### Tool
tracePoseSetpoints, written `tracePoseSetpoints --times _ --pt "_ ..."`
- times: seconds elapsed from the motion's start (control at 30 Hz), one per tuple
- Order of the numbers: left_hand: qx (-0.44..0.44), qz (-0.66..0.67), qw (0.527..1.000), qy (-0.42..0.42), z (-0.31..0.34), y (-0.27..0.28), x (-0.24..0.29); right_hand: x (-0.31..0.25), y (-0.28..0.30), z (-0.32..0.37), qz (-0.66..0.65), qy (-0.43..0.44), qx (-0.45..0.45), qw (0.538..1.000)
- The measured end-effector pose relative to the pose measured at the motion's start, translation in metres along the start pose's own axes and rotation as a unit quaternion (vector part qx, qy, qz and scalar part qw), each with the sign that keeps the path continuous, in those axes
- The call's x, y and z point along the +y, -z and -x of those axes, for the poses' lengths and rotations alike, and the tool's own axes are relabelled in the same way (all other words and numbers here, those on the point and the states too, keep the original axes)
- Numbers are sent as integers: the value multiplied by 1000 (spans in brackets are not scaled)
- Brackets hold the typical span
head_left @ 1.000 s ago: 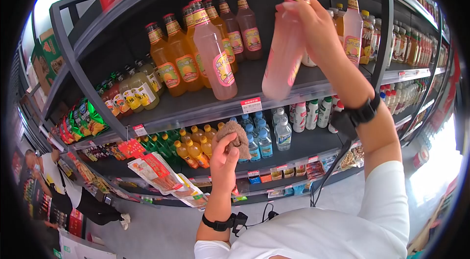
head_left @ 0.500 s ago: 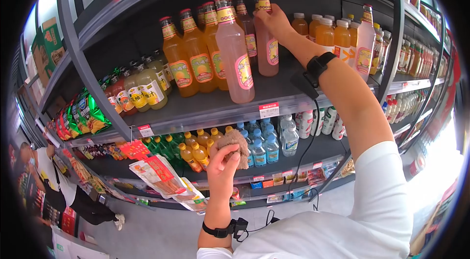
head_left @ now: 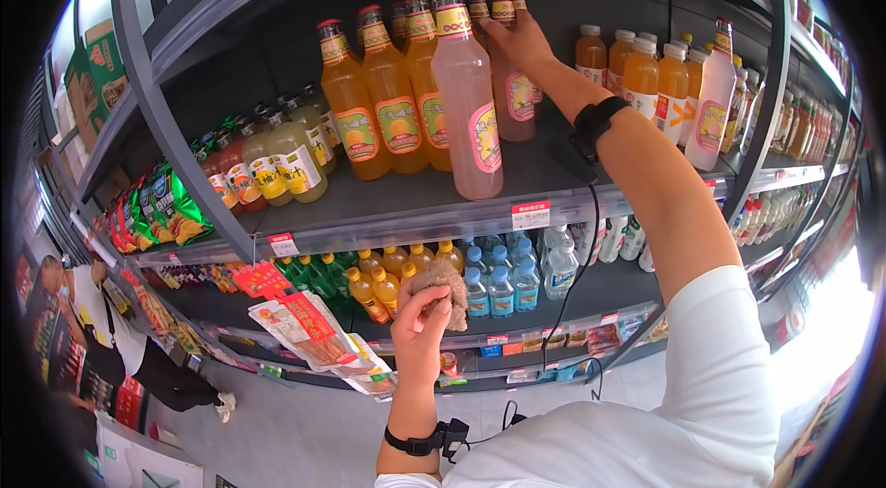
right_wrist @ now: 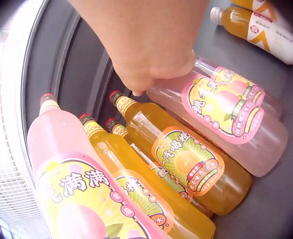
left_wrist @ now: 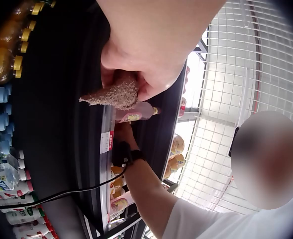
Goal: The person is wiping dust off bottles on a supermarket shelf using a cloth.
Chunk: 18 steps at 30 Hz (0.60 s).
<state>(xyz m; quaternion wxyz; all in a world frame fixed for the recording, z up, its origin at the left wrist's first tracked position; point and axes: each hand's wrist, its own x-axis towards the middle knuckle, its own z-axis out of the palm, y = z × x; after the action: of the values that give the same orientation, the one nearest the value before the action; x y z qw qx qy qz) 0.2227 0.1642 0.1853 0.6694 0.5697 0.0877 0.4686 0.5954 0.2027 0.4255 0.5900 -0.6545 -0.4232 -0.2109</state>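
Observation:
My right hand (head_left: 521, 45) grips the neck of a pink bottle (head_left: 513, 105) that stands upright toward the back of the upper shelf. In the right wrist view, the fingers of this hand (right_wrist: 151, 55) curl round the top of the pink bottle (right_wrist: 226, 109), with another pink one right behind it. Nearer the shelf front stands a separate pink bottle (head_left: 468, 109), beside orange bottles (head_left: 399, 109). Lower down, my left hand (head_left: 420, 331) pinches a brown cloth (head_left: 441, 292); the left wrist view shows the cloth (left_wrist: 117, 93) hanging from the fingers of my left hand (left_wrist: 139, 55).
Juice bottles (head_left: 640, 72) and a lone pink bottle (head_left: 712, 109) stand to the right, yellow-labelled bottles (head_left: 295, 165) and chip bags (head_left: 166, 211) to the left. Small drinks fill the shelf below. A black cable (head_left: 591, 239) hangs from my right wrist. Another person (head_left: 101, 322) is at the far left.
The right hand has carried its pink bottle from the shelf front to the back, setting it upright among the others. The left hand still holds the cloth; the head view has shifted slightly.

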Motion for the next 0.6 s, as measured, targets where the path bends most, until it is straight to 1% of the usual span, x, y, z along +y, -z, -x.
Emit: tracePoseSetpoints --times 0.1,0.2,0.3,0.33,0.4,0.5,0.53,0.6 --pt "-4 5 1000 17 0 1 -2 7 -2 -8 40 -1 -12 999" --pt "-24 -22 999 -8 0 4 -9 -2 10 5 99 3 16 995" --pt "-31 -22 999 -24 -2 0 -9 -1 29 20 100 -4 4 995" --pt "-29 -19 999 -19 -3 -1 -9 8 34 24 73 -43 -53 995" --pt "-27 -13 1000 -10 -2 -3 -9 22 39 34 16 -121 -166 979" --pt "-42 -6 999 -25 -2 -6 -12 17 32 71 107 -136 -151 973" --pt "-42 -10 999 -18 -2 -7 -12 26 27 69 104 -121 -143 977" --pt "-42 -15 999 -3 0 -7 -12 27 26 63 126 -130 -150 972"
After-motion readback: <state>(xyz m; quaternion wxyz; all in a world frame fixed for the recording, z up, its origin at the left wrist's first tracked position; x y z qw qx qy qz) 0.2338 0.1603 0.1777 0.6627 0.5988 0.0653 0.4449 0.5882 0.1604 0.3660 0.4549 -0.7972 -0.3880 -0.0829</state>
